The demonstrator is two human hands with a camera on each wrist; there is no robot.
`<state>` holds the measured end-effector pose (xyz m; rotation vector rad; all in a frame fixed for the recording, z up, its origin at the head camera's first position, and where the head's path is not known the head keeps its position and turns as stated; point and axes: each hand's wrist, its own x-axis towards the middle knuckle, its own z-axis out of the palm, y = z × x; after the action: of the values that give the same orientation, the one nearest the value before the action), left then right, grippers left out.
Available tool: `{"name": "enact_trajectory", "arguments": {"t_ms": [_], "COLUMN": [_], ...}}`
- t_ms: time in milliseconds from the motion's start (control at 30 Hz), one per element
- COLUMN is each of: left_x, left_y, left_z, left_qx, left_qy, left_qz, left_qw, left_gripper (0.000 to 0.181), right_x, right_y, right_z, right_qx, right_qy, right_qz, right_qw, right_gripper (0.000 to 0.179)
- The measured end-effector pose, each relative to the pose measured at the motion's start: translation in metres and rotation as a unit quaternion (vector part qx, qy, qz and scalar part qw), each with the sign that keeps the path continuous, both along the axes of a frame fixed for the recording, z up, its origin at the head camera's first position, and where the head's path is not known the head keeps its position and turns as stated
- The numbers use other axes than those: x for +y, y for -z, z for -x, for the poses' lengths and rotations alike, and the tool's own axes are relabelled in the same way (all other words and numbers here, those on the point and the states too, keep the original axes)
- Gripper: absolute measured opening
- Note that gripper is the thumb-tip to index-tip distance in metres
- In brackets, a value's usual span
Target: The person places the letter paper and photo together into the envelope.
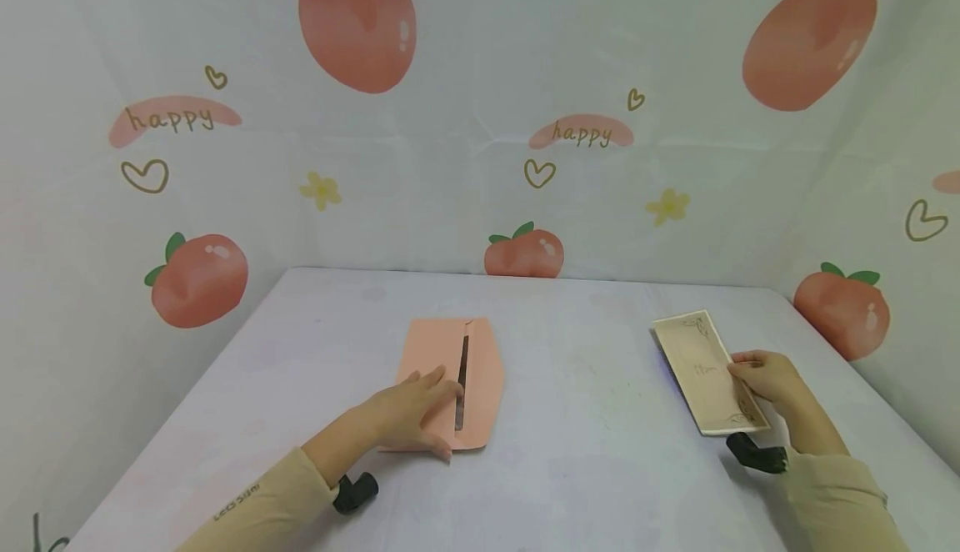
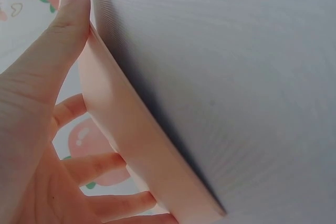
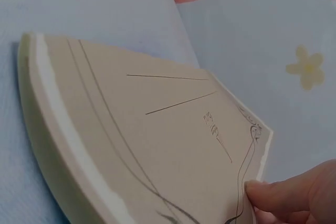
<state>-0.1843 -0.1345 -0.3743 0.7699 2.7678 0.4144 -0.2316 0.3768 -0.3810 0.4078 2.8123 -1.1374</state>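
A pink envelope (image 1: 483,368) lies on the table left of centre, its pointed flap towards the right and a narrow dark slit (image 1: 462,360) running along it. My left hand (image 1: 412,410) rests on its near part with the fingers spread. In the left wrist view, the thumb and fingertips touch the envelope (image 2: 131,140). Over on the right, a beige card (image 1: 697,364) with fine dark line drawings is tilted, and my right hand (image 1: 772,381) pinches its right edge. The right wrist view shows the card (image 3: 157,129) close up, the thumb on its face and the other fingers mostly hidden.
The white table (image 1: 570,485) stands against a curtain (image 1: 465,118) printed with peaches, hearts and flowers. Black wrist-camera mounts (image 1: 756,454) sit at both cuffs. Bare tabletop lies between the envelope and the card.
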Motion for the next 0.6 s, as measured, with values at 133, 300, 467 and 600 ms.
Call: {"name": "enact_trajectory", "arguments": {"t_ms": [133, 300, 467, 600], "left_x": [0.000, -0.001, 0.000, 0.000], "left_y": [0.000, 0.000, -0.001, 0.000], "left_z": [0.000, 0.001, 0.001, 0.001], "left_qx": [0.002, 0.004, 0.002, 0.000], "left_qy": [0.003, 0.008, 0.008, 0.006], "left_qz": [0.002, -0.003, -0.004, -0.004], "left_qw": [1.0000, 1.0000, 1.0000, 1.0000], "left_gripper": [0.076, 0.075, 0.074, 0.074], "right_x": [0.000, -0.007, -0.016, -0.023], "right_y": [0.002, 0.000, -0.003, -0.005], "right_z": [0.003, 0.004, 0.003, 0.004], "right_qx": [0.014, 0.030, 0.031, 0.038], "right_qy": [-0.004, -0.007, 0.003, -0.005], "right_qz": [-0.003, 0.000, 0.012, 0.021], "right_qw": [0.9999, 0.9995, 0.9994, 0.9990], "right_gripper": [0.046, 0.047, 0.048, 0.048]}}
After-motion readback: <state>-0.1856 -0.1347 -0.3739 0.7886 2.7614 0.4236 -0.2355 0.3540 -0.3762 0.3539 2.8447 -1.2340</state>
